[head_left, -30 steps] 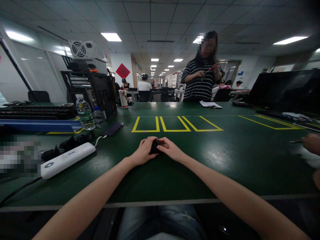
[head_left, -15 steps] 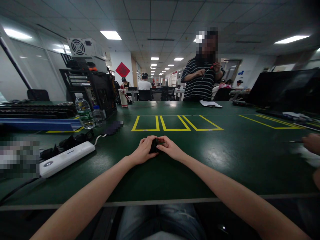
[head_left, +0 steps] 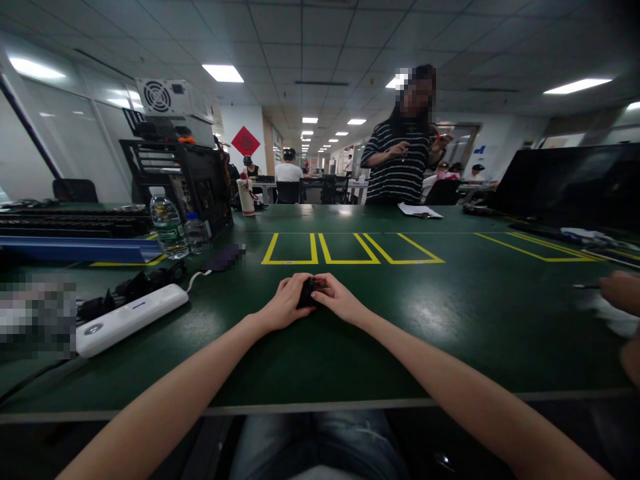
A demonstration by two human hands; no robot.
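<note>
Both my hands meet on the green table just below the yellow outlined boxes. My left hand curls around a small black object from the left. From the right, my right hand pinches the same object with its fingertips. The object is mostly hidden between the fingers, so I cannot make out what it is. Both forearms lie stretched across the table towards it.
A white power strip with black plugs lies at the left, with water bottles and black equipment behind. A person in a striped shirt stands at the far edge near some papers. Another person's hand is at the right edge.
My hands have stayed together on the black object. The standing person has lowered the red tool from in front of their chest. The view has shifted slightly.
</note>
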